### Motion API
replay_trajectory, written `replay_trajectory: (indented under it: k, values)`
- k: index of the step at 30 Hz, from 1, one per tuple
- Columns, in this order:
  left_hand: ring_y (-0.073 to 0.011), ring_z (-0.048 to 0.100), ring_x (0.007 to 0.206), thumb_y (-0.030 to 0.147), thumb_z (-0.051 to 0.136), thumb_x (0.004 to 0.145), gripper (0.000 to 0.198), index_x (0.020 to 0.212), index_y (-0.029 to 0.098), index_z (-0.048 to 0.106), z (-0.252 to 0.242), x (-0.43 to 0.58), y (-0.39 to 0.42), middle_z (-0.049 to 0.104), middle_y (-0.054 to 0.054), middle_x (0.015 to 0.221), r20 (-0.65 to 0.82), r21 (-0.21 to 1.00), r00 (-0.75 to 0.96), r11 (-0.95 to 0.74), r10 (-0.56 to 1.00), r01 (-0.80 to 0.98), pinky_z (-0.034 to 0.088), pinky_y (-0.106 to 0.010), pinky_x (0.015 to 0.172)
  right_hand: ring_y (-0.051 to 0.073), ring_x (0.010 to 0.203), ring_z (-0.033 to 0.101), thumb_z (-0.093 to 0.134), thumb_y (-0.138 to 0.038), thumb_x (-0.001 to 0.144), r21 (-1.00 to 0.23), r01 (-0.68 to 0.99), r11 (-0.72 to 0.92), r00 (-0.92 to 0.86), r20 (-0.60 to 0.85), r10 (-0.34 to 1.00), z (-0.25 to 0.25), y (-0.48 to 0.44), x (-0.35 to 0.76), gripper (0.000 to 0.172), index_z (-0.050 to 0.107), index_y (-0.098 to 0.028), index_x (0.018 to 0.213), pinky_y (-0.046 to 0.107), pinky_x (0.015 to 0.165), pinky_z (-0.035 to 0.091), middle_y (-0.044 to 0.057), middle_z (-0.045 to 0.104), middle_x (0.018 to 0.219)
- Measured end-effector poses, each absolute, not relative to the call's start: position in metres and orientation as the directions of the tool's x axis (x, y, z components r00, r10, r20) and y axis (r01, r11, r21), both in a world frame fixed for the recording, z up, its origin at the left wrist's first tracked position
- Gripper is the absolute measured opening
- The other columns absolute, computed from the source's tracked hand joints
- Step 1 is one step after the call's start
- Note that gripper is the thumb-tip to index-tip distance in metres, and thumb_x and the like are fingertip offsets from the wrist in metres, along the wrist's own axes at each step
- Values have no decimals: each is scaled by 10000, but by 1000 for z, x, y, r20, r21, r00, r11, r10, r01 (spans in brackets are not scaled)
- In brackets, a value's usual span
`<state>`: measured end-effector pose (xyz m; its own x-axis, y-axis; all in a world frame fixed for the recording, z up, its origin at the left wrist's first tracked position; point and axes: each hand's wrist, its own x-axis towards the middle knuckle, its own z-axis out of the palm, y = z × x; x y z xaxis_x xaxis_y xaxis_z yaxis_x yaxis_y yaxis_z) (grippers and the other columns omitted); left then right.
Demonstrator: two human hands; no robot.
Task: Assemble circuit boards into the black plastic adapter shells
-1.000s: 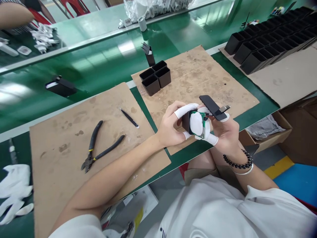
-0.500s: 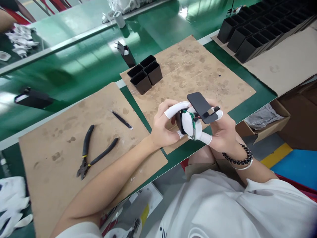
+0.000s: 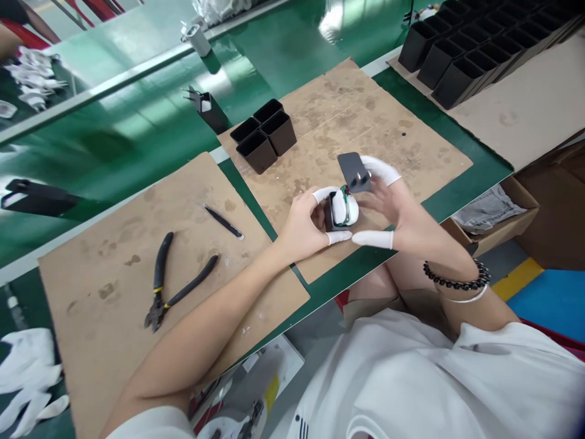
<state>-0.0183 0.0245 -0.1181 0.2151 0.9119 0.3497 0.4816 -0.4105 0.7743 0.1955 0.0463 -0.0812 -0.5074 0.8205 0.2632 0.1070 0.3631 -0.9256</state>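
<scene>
My left hand (image 3: 304,222), with white finger cots on some fingers, is closed around a small black plastic housing (image 3: 329,218). A green circuit board (image 3: 346,204) with white padding (image 3: 339,206) on it stands partly out of the housing's open end. Above it tilts a black plug cover (image 3: 350,163) with metal pins, seemingly joined to the board by wires. Beside these parts is my right hand (image 3: 392,204), its thumb and fingers spread wide. Its capped index finger lies next to the cover's edge; whether they touch I cannot tell.
Diagonal cutters (image 3: 158,305) and black tweezers (image 3: 223,222) lie on the left cardboard sheet (image 3: 109,244). Several open black housings (image 3: 262,143) stand on the other sheet, many more (image 3: 457,79) at far right. Plug units (image 3: 212,113) sit on the green belt. White gloves (image 3: 27,366) lie lower left.
My right hand has opened and drawn away to the right from the parts. The board sits deeper in the housing, and the plug cover has turned so its pins face me.
</scene>
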Motion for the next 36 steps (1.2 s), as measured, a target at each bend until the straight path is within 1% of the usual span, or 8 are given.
replay_trajectory:
  k: [7,11,16,22,25,28,33,36]
  values:
    - [-312,693,1079,349,971,616,726,1263,226,665,-108,-27,29,744,-78,1183,146,847,343,-297,928,441,511,-498,1015,322,1319,652,849,-372,791,-895,192,402,-666,182,723,-52,93,210,405,777,-310,1185,515,1117,562,25,745,1322]
    - [-320,694,1084,339,990,575,714,1211,218,689,-106,-27,29,759,-68,1143,131,847,382,-304,915,437,521,-494,1006,292,1094,763,833,-364,797,-892,222,394,-744,106,660,-49,106,211,354,806,-287,1142,475,988,639,19,815,1136]
    - [-269,709,915,328,957,638,567,1106,202,662,-108,-10,20,743,-46,995,222,817,159,-273,962,508,553,-446,878,286,891,782,883,-356,757,-863,302,405,-450,245,859,-56,74,205,311,819,-260,1045,467,840,668,30,828,1011]
    - [-294,693,995,436,873,722,568,1169,196,617,-113,0,7,729,-73,1043,368,617,52,-286,928,733,491,-493,996,239,679,696,756,-301,871,-605,631,486,-315,373,873,-43,23,178,44,793,-278,871,371,580,508,27,770,767]
    - [-280,691,975,371,808,771,478,1172,202,609,-115,-2,5,728,-75,1049,375,602,53,-287,925,745,482,-463,965,193,578,595,670,-258,903,-391,785,481,-365,336,868,-41,16,163,205,693,-230,701,336,503,342,38,675,643]
    - [-269,687,964,311,754,795,404,1152,197,603,-115,-3,4,722,-80,1061,347,596,44,-256,937,761,458,-456,976,208,644,629,617,-213,935,-323,816,480,-355,375,856,-54,12,153,216,681,-209,729,336,528,343,66,699,719]
    - [-296,671,1022,254,708,784,368,1124,185,584,-111,-7,8,693,-112,1135,264,552,101,-236,959,799,390,-537,1076,238,902,745,651,-310,979,-465,715,523,-234,546,805,-95,1,144,145,764,-235,1028,342,700,549,85,792,1120]
    - [-322,657,1057,245,707,777,354,1102,166,590,-107,-15,16,667,-130,1142,176,508,188,-252,966,824,309,-639,1150,255,925,765,676,-321,950,-483,698,529,-246,532,810,-110,6,145,219,760,-237,1134,354,713,591,89,792,1178]
